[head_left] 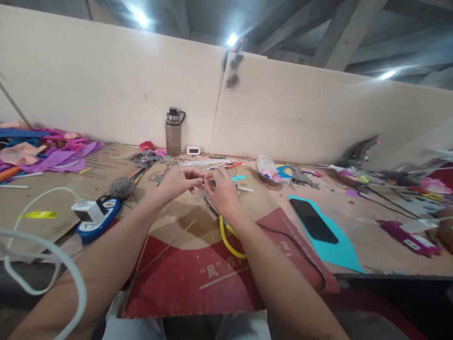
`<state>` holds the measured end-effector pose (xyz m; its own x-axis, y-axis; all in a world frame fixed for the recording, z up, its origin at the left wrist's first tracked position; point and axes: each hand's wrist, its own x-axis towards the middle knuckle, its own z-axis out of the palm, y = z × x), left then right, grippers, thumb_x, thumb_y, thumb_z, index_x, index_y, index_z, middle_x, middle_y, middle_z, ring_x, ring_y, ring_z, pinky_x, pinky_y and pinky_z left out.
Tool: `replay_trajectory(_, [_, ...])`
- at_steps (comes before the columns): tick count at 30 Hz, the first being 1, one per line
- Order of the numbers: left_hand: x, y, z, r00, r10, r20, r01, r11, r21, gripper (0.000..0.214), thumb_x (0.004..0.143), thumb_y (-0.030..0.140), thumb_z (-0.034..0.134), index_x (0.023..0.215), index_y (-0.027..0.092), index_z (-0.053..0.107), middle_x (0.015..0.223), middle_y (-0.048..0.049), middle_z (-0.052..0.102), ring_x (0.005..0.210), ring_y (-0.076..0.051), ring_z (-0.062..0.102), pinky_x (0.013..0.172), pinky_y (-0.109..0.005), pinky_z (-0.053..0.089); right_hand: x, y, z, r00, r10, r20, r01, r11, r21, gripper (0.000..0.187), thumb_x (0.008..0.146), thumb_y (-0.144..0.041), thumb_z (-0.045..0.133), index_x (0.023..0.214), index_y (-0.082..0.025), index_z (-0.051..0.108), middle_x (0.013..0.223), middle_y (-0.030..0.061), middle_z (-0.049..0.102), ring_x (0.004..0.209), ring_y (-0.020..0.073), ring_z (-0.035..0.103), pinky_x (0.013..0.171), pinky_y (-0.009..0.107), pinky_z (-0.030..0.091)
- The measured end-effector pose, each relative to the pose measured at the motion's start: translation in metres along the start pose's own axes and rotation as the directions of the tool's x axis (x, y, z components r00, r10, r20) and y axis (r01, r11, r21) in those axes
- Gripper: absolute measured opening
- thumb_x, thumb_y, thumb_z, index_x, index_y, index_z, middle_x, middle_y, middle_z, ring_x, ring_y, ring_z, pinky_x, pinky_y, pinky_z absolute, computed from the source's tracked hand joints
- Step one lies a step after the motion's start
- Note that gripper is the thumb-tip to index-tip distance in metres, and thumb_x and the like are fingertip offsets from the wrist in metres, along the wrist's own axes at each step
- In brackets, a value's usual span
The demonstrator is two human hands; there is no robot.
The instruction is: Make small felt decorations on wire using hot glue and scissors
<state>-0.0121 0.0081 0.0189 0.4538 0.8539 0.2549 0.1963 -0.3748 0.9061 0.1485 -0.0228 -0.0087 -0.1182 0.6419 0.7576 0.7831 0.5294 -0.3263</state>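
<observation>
Both of my hands meet over the middle of the cardboard-covered table (170, 226). My left hand (179, 182) is closed in a pinch, fingertips against those of my right hand (221, 191), which is also pinched. Between them sits something small and thin that I cannot make out. A yellow-handled tool (226, 238) lies just under my right wrist, with a black cable (293, 245) running off beside it.
A grey water bottle (173, 132) stands at the back wall. A ball of grey yarn (122, 187), a white charger (87, 211) on a blue device and white cable lie left. A black phone (313, 220) rests on teal paper (336, 250) right. Purple paper scraps (53, 156) pile far left.
</observation>
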Motion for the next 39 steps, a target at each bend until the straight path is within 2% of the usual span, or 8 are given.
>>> replay_trajectory(4, [0.002, -0.004, 0.003, 0.999, -0.031, -0.018, 0.028, 0.990, -0.136, 0.018, 0.066, 0.031, 0.072, 0.073, 0.015, 0.070, 0.070, -0.0066, 0.071, 0.064, -0.017, 0.067, 0.065, -0.031, 0.055, 0.000, 0.001, 0.001, 0.999, 0.034, 0.005, -0.035, 0.997, 0.074, 0.008, 0.086, -0.021, 0.047, 0.086, -0.019, 0.054, 0.090, 0.0071, 0.055, 0.085, 0.0200, 0.053, 0.076, 0.035, 0.044])
replay_trajectory(9, [0.002, -0.004, 0.005, 0.998, -0.038, -0.050, 0.033, 0.994, -0.103, 0.018, 0.069, 0.030, 0.069, 0.075, 0.013, 0.068, 0.068, -0.0073, 0.071, 0.064, -0.016, 0.068, 0.066, -0.031, 0.056, -0.002, 0.005, 0.002, 0.996, 0.087, -0.023, -0.081, 0.976, 0.202, 0.024, 0.081, -0.016, 0.049, 0.105, -0.019, 0.050, 0.090, 0.0054, 0.056, 0.082, 0.0182, 0.052, 0.072, 0.032, 0.043])
replay_trajectory(16, [-0.001, -0.002, 0.006, 0.999, -0.023, -0.041, 0.018, 0.993, -0.118, 0.022, 0.070, 0.030, 0.069, 0.080, 0.011, 0.067, 0.071, -0.0076, 0.071, 0.068, -0.017, 0.069, 0.065, -0.029, 0.057, -0.002, 0.003, -0.002, 0.995, 0.098, -0.008, -0.094, 0.975, 0.202, 0.007, 0.083, -0.017, 0.050, 0.086, -0.019, 0.057, 0.088, 0.0039, 0.053, 0.073, 0.0147, 0.050, 0.068, 0.029, 0.042])
replay_trajectory(25, [0.001, -0.007, 0.006, 1.000, -0.016, -0.011, 0.015, 0.996, -0.083, 0.018, 0.072, 0.030, 0.067, 0.077, 0.013, 0.067, 0.071, -0.0070, 0.071, 0.067, -0.015, 0.068, 0.065, -0.027, 0.056, -0.002, 0.004, -0.001, 0.995, 0.090, -0.032, -0.083, 0.979, 0.185, 0.005, 0.083, -0.019, 0.052, 0.084, -0.020, 0.057, 0.086, 0.0043, 0.055, 0.078, 0.0170, 0.052, 0.069, 0.030, 0.042])
replay_trajectory(29, [0.000, -0.003, 0.009, 0.997, -0.030, -0.069, 0.022, 0.993, -0.112, 0.016, 0.072, 0.028, 0.066, 0.076, 0.013, 0.065, 0.068, -0.0057, 0.069, 0.065, -0.015, 0.068, 0.062, -0.026, 0.056, -0.002, 0.003, 0.000, 0.994, 0.102, -0.047, -0.092, 0.978, 0.185, 0.005, 0.082, -0.020, 0.052, 0.086, -0.020, 0.055, 0.084, 0.0036, 0.056, 0.077, 0.0172, 0.052, 0.069, 0.030, 0.042])
replay_trajectory(32, [-0.001, 0.000, 0.013, 0.989, -0.030, -0.146, 0.018, 0.997, -0.080, 0.013, 0.071, 0.027, 0.064, 0.074, 0.014, 0.063, 0.064, -0.0027, 0.066, 0.058, -0.014, 0.066, 0.052, -0.023, 0.051, -0.003, 0.000, -0.001, 0.994, 0.099, -0.045, -0.089, 0.977, 0.192, 0.003, 0.082, -0.020, 0.052, 0.081, -0.020, 0.054, 0.082, 0.0032, 0.056, 0.076, 0.0168, 0.051, 0.068, 0.029, 0.041])
replay_trajectory(36, [-0.002, 0.002, 0.017, 0.957, 0.039, -0.287, -0.009, 0.995, 0.103, 0.007, 0.070, 0.023, 0.061, 0.069, 0.017, 0.063, 0.050, 0.0044, 0.054, 0.042, -0.007, 0.049, 0.042, -0.018, 0.036, -0.004, -0.003, -0.002, 0.991, 0.124, -0.050, -0.112, 0.973, 0.202, 0.007, 0.084, -0.022, 0.050, 0.079, -0.019, 0.054, 0.079, 0.0027, 0.057, 0.074, 0.0157, 0.051, 0.067, 0.028, 0.040])
replay_trajectory(39, [-0.002, -0.002, 0.018, 0.936, 0.046, -0.349, -0.017, 0.996, 0.085, 0.007, 0.070, 0.024, 0.061, 0.070, 0.018, 0.062, 0.048, 0.0059, 0.050, 0.041, -0.006, 0.042, 0.042, -0.019, 0.030, -0.004, -0.006, -0.002, 0.988, 0.145, -0.059, -0.130, 0.972, 0.198, 0.007, 0.083, -0.023, 0.051, 0.078, -0.019, 0.054, 0.076, 0.0021, 0.058, 0.073, 0.0156, 0.051, 0.068, 0.029, 0.039])
